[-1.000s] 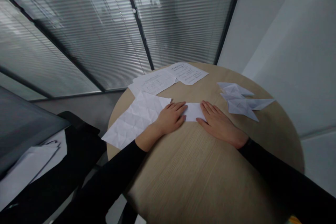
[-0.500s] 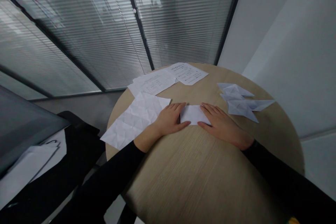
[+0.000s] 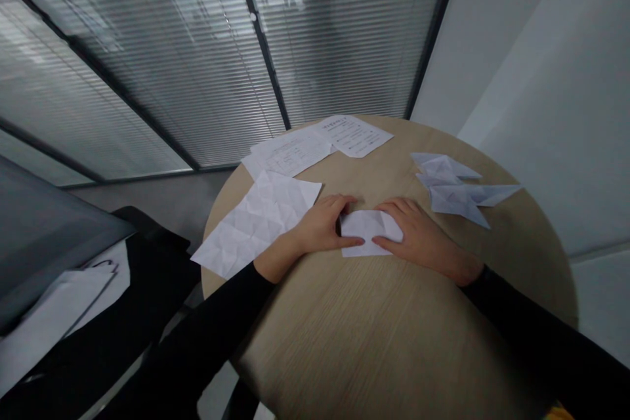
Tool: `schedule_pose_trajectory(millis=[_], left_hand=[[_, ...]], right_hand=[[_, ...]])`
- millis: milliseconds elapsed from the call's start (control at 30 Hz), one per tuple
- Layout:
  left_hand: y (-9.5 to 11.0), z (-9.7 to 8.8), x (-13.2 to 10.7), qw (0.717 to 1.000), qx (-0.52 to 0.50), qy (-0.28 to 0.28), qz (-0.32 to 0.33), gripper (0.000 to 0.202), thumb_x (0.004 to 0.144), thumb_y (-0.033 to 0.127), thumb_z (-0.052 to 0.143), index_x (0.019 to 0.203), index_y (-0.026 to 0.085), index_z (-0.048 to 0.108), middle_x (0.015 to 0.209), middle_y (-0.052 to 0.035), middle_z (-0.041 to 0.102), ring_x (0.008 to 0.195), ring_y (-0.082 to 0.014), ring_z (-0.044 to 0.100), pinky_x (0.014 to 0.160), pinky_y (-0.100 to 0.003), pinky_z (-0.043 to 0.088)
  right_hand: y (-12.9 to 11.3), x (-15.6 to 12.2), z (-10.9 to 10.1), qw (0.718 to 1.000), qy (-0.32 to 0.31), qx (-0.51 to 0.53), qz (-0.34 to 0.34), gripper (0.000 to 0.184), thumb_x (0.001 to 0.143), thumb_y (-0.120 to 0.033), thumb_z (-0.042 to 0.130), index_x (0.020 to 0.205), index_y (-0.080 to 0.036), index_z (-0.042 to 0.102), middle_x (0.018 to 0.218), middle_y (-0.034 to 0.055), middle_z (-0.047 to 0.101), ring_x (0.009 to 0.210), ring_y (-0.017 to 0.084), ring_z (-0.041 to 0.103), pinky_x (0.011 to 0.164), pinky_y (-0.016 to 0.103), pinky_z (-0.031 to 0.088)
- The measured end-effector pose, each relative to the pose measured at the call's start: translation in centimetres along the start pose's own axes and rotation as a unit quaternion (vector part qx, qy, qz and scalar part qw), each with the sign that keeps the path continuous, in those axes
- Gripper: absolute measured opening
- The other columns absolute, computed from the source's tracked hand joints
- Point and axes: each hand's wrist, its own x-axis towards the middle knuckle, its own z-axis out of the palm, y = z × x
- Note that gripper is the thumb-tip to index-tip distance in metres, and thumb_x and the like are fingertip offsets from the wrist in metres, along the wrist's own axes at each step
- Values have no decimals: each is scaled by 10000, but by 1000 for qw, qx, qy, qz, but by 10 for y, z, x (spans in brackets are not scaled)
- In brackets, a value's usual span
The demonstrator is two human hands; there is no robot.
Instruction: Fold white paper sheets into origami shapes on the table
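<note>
A small folded white paper [image 3: 365, 231] lies in the middle of the round wooden table [image 3: 374, 335]. My left hand [image 3: 322, 223] grips its left end, fingers curled over the top and thumb along the near edge. My right hand [image 3: 418, 233] holds its right end the same way, fingers bent over the paper. The upper flap of the paper is lifted a little between the two hands.
A creased, unfolded white sheet [image 3: 258, 220] lies left of my left hand. Printed sheets [image 3: 315, 144] sit at the table's far edge. Two folded paper shapes [image 3: 455, 187] rest at the right. A dark chair with papers [image 3: 73, 302] stands at the left, by glass walls with blinds.
Both hands went from lying flat on the paper to curling round its ends. The paper slid slightly toward me and its upper flap has risen.
</note>
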Motion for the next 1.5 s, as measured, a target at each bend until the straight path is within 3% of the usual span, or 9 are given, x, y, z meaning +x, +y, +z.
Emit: schedule_pose_trajectory(millis=[200, 367, 700, 867, 1000, 1133, 1300, 1400, 1500], left_hand=[[-4, 6, 0, 991, -131, 14, -20, 834, 891, 559, 996, 1569, 233, 636, 1209, -86, 762, 1061, -267, 733, 939, -429, 610], [-2, 5, 3, 982, -186, -26, -3, 310, 1038, 483, 838, 1149, 195, 806, 1000, -60, 790, 841, -184, 688, 761, -326, 539], [12, -9, 6, 987, -150, 27, 52, 456, 1120, 607, 747, 921, 198, 780, 890, -67, 801, 840, -201, 729, 869, -383, 589], [9, -11, 5, 983, -178, 39, 34, 658, 1251, 656, 401, 1026, 195, 812, 917, -87, 788, 859, -207, 743, 862, -383, 606], [8, -7, 6, 992, -110, 56, 32, 424, 1156, 605, 674, 1094, 205, 799, 1062, -107, 818, 964, -227, 760, 909, -396, 622], [6, -5, 7, 997, -16, -5, 81, 340, 1111, 552, 747, 1127, 217, 805, 1151, -122, 832, 1116, -281, 791, 1040, -466, 624], [6, -8, 4, 997, 49, -21, 61, 443, 1076, 628, 791, 1264, 228, 814, 1322, -135, 839, 1271, -331, 799, 1158, -520, 615], [6, -9, 2, 997, 50, -25, 57, 645, 1009, 696, 861, 1454, 238, 767, 1532, -153, 789, 1427, -364, 762, 1258, -561, 584], [5, -10, 1, 996, 35, -48, 66, 712, 991, 681, 888, 1532, 243, 740, 1626, -164, 746, 1512, -361, 727, 1320, -569, 552]], right_hand=[[0, 3, 3, 999, 15, 35, 3, 497, 977, -469, 907, 1392, -290, 701, 1308, 129, 765, 1268, 408, 705, 1118, 642, 596], [0, 8, 1, 997, 30, 63, -15, 176, 1051, -372, 795, 1194, -284, 745, 1173, 110, 810, 1169, 379, 736, 1134, 653, 592], [-3, 13, -10, 992, 91, 87, -3, 118, 1022, -219, 686, 1009, -322, 741, 1022, 35, 851, 1024, 314, 816, 1351, 715, 457], [-5, 12, -21, 985, 134, 98, -45, 275, 878, -96, 637, 1017, -327, 693, 1076, 22, 860, 1066, 305, 826, 1337, 705, 471], [0, -1, -28, 981, 180, 54, -45, 259, 888, -124, 681, 1031, -337, 717, 1122, 51, 878, 1094, 348, 821, 1228, 684, 564], [5, -24, -32, 992, 96, -6, -83, 225, 962, -194, 745, 1099, -362, 805, 1125, 42, 894, 1053, 350, 825, 1186, 665, 594], [-12, -40, -39, 983, -78, 26, -162, 265, 1051, -322, 724, 1277, -341, 862, 1198, 76, 904, 1128, 345, 825, 1146, 603, 638], [-21, -38, -41, 972, -95, 104, -187, 361, 1047, -493, 749, 1331, -299, 858, 1301, 113, 893, 1172, 360, 830, 1097, 591, 658], [-13, -28, -36, 986, -20, 112, -119, 279, 1099, -361, 667, 1302, -327, 855, 1281, 85, 897, 1184, 345, 838, 1108, 584, 649]])
